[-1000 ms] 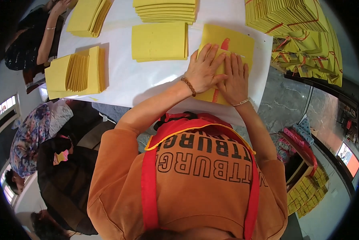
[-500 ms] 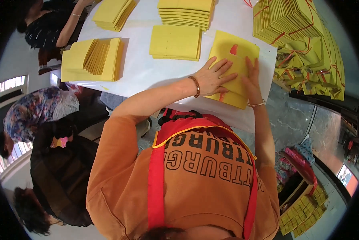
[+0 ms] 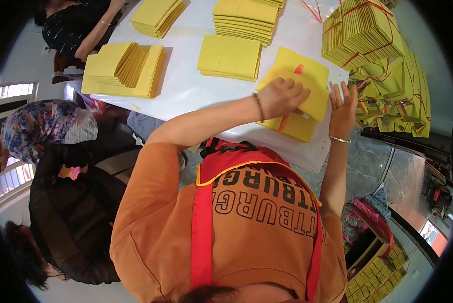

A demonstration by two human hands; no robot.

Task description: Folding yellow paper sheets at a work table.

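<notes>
A yellow paper sheet (image 3: 312, 78) with red marks lies before me at the right end of the white-covered table. My left hand (image 3: 285, 98) is closed over its middle with the fingers curled. There, an upper layer of the paper stands off a lower yellow layer (image 3: 300, 130), leaving a gap at its near edge. The left fingertips are partly hidden, but they appear to grip the upper layer. My right hand (image 3: 342, 112) is raised just right of the paper, apart from it, fingers spread and holding nothing.
Folded yellow paper stacks stand on the white table (image 3: 181, 103): one stack (image 3: 230, 57) near my left hand, another (image 3: 123, 70) farther left. Red-tied yellow bundles (image 3: 362, 35) rise at the right. Other people (image 3: 39, 126) are at the left. A box (image 3: 370, 242) sits lower right.
My left hand was spread flat on the sheet; now its fingers are curled and the paper's upper layer is raised. My right hand has moved off the sheet to the right.
</notes>
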